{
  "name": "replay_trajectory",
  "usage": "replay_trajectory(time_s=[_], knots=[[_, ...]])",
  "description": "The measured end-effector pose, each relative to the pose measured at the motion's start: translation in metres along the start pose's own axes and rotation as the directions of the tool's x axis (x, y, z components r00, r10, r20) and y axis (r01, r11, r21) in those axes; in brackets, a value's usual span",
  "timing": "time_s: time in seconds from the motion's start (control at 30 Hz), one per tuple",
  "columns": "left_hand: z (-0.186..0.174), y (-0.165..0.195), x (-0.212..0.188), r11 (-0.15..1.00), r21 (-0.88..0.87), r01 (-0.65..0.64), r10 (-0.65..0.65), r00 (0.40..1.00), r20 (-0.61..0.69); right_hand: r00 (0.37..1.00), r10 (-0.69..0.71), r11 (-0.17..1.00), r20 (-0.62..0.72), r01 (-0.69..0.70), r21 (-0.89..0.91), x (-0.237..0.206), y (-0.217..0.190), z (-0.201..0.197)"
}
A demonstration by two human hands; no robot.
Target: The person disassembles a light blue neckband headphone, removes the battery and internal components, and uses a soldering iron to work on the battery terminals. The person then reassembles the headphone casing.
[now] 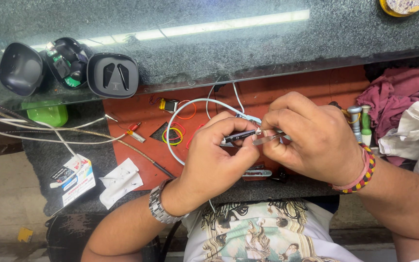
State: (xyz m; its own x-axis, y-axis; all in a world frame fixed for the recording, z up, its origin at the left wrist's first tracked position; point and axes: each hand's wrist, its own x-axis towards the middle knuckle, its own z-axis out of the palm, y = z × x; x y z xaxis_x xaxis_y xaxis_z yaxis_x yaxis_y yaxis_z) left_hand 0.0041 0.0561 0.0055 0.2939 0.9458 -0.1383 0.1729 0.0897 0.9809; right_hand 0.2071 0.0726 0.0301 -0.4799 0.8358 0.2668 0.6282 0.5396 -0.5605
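My left hand (217, 155) pinches a small dark oblong electronic part (239, 135) between thumb and fingers above a red work mat (136, 153). My right hand (311, 138) grips metal tweezers (264, 139), their tips touching the end of the dark part. A pale blue cable (190, 103) loops on the mat behind the hands and runs toward the held part. A metal watch sits on the left wrist, and beaded bands circle the right wrist.
An opened black earbud case (112, 75) with loose shells lies on the dark stone shelf at upper left. White wires (40, 127), a green box (47, 114), a small carton (76, 177), crumpled paper (120, 182), coloured rubber bands (173, 136), screwdrivers (360, 123) and cloths (403, 111) surround the mat.
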Motion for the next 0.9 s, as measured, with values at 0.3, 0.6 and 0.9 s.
replay_trajectory(time_s=[0.3,0.6,0.9], knots=[[-0.003,0.008,0.001,0.989,0.108,-0.097,0.099,0.995,-0.012,0.989,0.135,0.98,0.063,-0.143,0.137,-0.001,0.002,-0.002],[-0.006,0.009,0.0,0.885,0.342,-0.316,0.329,0.944,0.021,0.954,0.228,0.946,0.192,-0.264,0.189,0.0,0.011,-0.003],[-0.007,0.005,0.0,0.985,-0.053,-0.166,0.168,0.985,0.03,0.929,0.223,0.891,0.296,-0.318,0.325,0.0,0.016,-0.007]])
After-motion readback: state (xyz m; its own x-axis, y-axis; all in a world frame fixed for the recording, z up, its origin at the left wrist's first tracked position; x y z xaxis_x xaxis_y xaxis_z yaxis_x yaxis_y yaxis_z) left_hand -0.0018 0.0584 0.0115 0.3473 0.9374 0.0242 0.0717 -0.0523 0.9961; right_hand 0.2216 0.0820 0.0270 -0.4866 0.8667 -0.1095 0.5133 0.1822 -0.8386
